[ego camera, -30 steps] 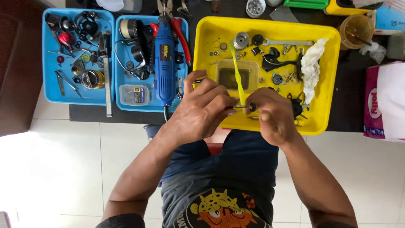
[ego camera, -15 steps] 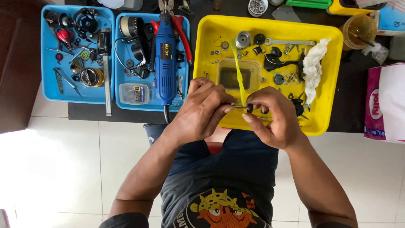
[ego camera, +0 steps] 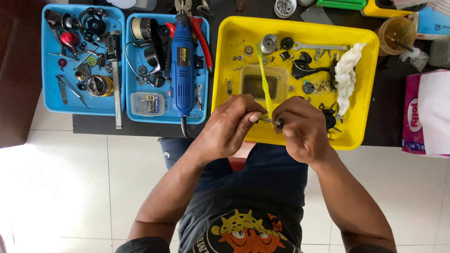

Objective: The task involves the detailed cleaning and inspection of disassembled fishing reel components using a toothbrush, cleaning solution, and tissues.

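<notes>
A small metal shaft (ego camera: 268,120) with a dark part on its end is held between both hands, just above the near edge of the yellow tray (ego camera: 225,70). The left hand (ego camera: 229,125) is closed, pinching the shaft's bare end; the right hand (ego camera: 300,129) is closed around the dark end. A yellow-green handled tool (ego camera: 264,77) rises from the grip into the tray. Judged step: fitting or working the small part on the shaft. Next calls for steady, fine fingertip control. Left of the tray lies a blue rotary tool (ego camera: 182,65).
</notes>
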